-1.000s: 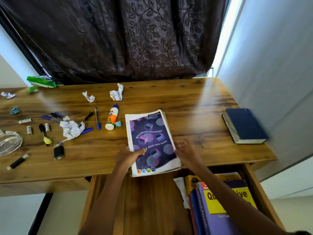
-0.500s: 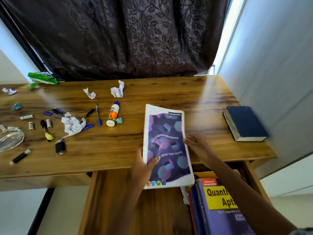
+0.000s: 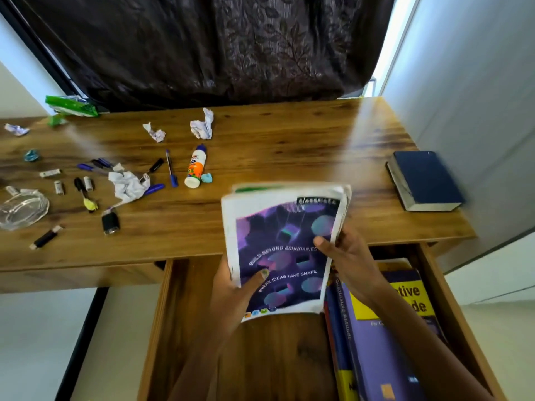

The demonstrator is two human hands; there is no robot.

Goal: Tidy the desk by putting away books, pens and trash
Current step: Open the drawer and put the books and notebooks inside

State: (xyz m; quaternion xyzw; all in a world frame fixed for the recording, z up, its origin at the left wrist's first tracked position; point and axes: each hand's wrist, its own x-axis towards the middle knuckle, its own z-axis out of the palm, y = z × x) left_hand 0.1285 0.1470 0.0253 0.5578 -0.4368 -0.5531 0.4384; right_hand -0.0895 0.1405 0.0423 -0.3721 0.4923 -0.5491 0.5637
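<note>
Both my hands hold a stack of purple-covered notebooks [image 3: 285, 235] in the air above the desk's front edge and the open drawer [image 3: 185, 328]. My left hand [image 3: 234, 287] grips the stack's lower left edge, thumb on the cover. My right hand [image 3: 346, 254] grips its right edge. A purple and yellow book [image 3: 388, 328] lies in the drawer's right side. A dark blue book [image 3: 424, 180] rests on the desk [image 3: 289, 151] at the right. Pens [image 3: 170, 172], a glue bottle [image 3: 194, 166] and crumpled paper [image 3: 128, 185] are scattered on the left.
A glass dish [image 3: 21, 208] sits at the desk's left edge, with a green wrapper [image 3: 71, 105] at the back left. More paper scraps [image 3: 202, 127] lie near the dark curtain [image 3: 217, 47]. A grey wall [image 3: 474, 105] closes off the right side.
The notebook stack lay flat on the desk a second ago. Both hands have lifted it off and brought it toward the open drawer, tilted up.
</note>
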